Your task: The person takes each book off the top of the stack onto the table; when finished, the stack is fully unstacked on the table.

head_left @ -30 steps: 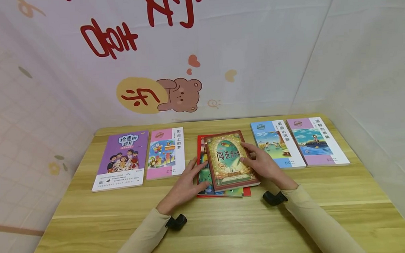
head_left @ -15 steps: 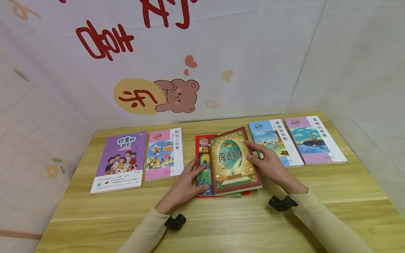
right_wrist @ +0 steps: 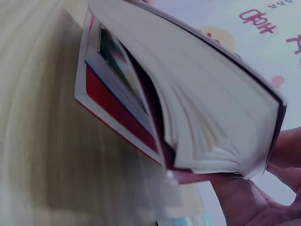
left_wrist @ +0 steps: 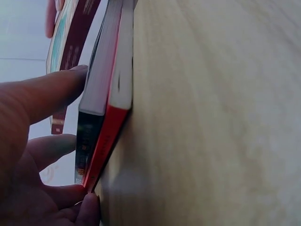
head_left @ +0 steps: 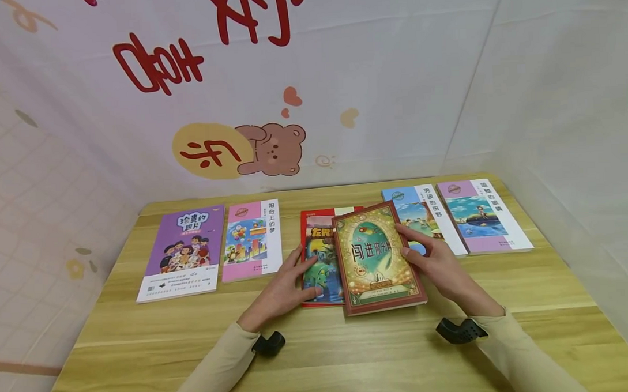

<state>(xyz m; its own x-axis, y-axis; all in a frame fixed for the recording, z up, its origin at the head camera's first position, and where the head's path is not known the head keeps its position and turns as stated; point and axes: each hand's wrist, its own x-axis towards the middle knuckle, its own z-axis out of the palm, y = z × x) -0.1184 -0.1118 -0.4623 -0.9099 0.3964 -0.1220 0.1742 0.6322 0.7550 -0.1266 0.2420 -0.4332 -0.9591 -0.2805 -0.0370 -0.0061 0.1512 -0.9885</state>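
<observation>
My right hand (head_left: 441,266) grips a brown-bordered gold-and-green storybook (head_left: 376,263) by its right edge. The book is tilted, its left edge over the stack below. In the right wrist view its page block (right_wrist: 197,75) faces the camera, some pages slightly fanned near my fingers. My left hand (head_left: 282,289) rests at the left side of two stacked books, a green picture-covered book (head_left: 322,273) on a red book (head_left: 307,219). In the left wrist view, thumb and index finger touch the green book (left_wrist: 101,70), while other fingers lie against the red book's spine (left_wrist: 101,150).
At the left lie a purple book (head_left: 186,246) and a pink-and-white book (head_left: 252,238). A blue-and-white book (head_left: 423,203), partly behind my right hand, and another pink-and-white book (head_left: 483,213) lie at the right. The wooden table (head_left: 361,356) ends at a white printed curtain (head_left: 372,73).
My right hand has lifted the brown-bordered storybook off the stack and moved it right and toward me, uncovering more of the green and red books. My left hand stays at the stack.
</observation>
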